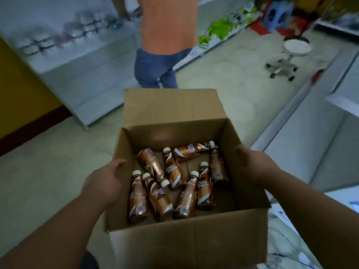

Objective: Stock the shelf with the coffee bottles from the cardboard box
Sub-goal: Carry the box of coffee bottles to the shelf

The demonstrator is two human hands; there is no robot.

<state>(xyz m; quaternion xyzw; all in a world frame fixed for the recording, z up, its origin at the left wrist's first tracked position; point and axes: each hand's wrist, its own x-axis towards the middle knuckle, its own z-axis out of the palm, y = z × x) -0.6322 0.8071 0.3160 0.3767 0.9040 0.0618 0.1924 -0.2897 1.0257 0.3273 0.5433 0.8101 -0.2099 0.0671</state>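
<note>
An open cardboard box [186,239] fills the lower middle of the head view, its far flap standing up. Several brown coffee bottles [172,169] with white caps lie loose on its floor, pointing different ways. My left hand [105,179] grips the box's left wall, thumb at the rim. On the right wall rests my right hand [254,164], fingers curled over the edge. The box is held above the floor between both hands.
A person in an orange top and jeans [165,47] stands just beyond the box. White shelves with goods [64,35] run along the left. A wheeled white stool [289,57] stands at the right. White shelving [310,136] lies at the right.
</note>
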